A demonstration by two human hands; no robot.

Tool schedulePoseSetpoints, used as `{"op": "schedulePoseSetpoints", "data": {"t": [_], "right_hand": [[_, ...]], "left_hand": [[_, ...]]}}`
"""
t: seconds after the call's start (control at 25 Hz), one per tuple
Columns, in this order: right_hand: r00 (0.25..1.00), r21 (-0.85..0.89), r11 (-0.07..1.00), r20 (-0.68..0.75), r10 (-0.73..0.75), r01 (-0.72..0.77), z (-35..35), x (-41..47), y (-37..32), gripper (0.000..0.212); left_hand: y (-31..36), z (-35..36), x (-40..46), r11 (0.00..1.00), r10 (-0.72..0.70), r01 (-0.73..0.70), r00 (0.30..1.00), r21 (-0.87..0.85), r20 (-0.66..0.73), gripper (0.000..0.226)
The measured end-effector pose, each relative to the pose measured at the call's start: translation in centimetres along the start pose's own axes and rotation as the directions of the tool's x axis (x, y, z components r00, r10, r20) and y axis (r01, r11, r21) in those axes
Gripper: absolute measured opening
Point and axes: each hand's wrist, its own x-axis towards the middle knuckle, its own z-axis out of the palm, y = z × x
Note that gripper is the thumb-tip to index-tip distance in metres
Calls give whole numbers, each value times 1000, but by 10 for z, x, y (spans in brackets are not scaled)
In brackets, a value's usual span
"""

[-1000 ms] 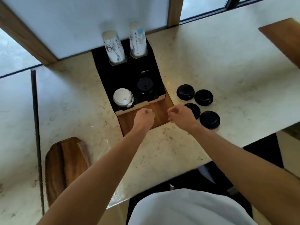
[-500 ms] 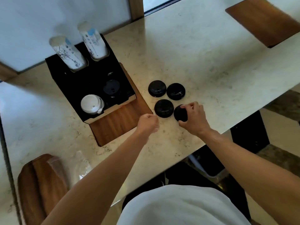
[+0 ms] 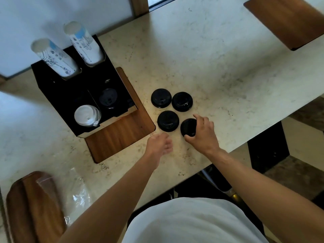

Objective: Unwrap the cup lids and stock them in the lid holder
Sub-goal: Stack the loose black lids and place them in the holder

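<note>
The right hand [image 3: 203, 132] rests on the pale stone bench [image 3: 219, 64], its fingers [image 3: 199, 118] curled over and clamped on the nearest black lid [image 3: 188, 127], with the thumb pressed at that lid's near edge. Just left of those fingers lies a second black lid [image 3: 168, 121], flat on the bench and close beside the held one. Beyond the fingers, farther from the person, two more black lids sit side by side, one to the left [image 3: 161, 98] and one to the right [image 3: 182, 101], nearly touching each other. The left hand [image 3: 160, 143] hovers low over the bench just near of the second lid; it is blurred, its fingers [image 3: 167, 148] look loosely spread and hold nothing. Farther left of both hands stands the black lid holder [image 3: 52, 88], set on a wooden board [image 3: 119, 137] whose bare part reaches toward the left fingers. In the holder's front left compartment sits a stack of white lids [image 3: 86, 115]; in the compartment to its right lies a dark lid [image 3: 107, 98], hard to make out against the black walls. Two tall sleeves of paper cups [image 3: 52, 58] [image 3: 83, 43] stand tilted in the holder's rear openings. Well to the near left, crumpled clear plastic wrap [image 3: 77, 190] lies on the bench, partly over another wooden board [image 3: 31, 207].
</note>
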Motion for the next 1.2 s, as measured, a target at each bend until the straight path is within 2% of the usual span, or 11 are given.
{"op": "schedulePoseSetpoints", "data": {"t": [0.16, 0.32, 0.52, 0.6, 0.68, 0.72, 0.8, 0.84, 0.92, 1.04, 1.2], "right_hand": [[999, 219, 975, -30, -33, 38, 4, -20, -24, 93], [988, 190, 971, 27, -154, 146, 15, -24, -55, 94], [958, 86, 965, 123, -258, 249, 30, -22, -82, 95], [939, 176, 958, 219, -264, 228, 29, -16, -86, 90], [951, 266, 947, 199, -239, 182, 26, -3, -84, 74], [967, 258, 950, 137, -213, 173, 25, 6, -83, 66], [979, 81, 976, 14, -204, 202, 23, 24, -78, 60], [974, -32, 974, 6, -226, 226, 22, 32, -76, 64], [960, -171, 946, 89, -264, 276, 24, 42, -73, 75], [944, -219, 925, 183, -275, 311, 31, 49, -69, 79], [952, -178, 938, 129, -276, 296, 33, 50, -70, 72]], "left_hand": [[-4, -10, -1, 977, 48, -10, 984, -214, 174, 25], [-8, -34, -6, 922, 110, -4, 961, -387, 253, 28], [-9, -62, -2, 883, 102, -15, 982, -469, 161, 28], [-8, -71, -2, 859, 98, -23, 988, -512, 120, 28], [-7, -80, 0, 837, 91, -34, 993, -547, 78, 27], [-6, -83, 0, 830, 80, -36, 995, -556, 55, 26], [-5, -90, 1, 821, 47, -30, 999, -571, 16, 24], [-5, -93, 2, 819, 32, -23, 999, -574, 6, 24], [-4, -97, 3, 819, 5, -10, 1000, -574, -9, 22], [-4, -101, 5, 817, -5, -9, 1000, -577, -23, 20], [-4, -105, 5, 822, 7, -22, 1000, -568, -28, 20]]}}
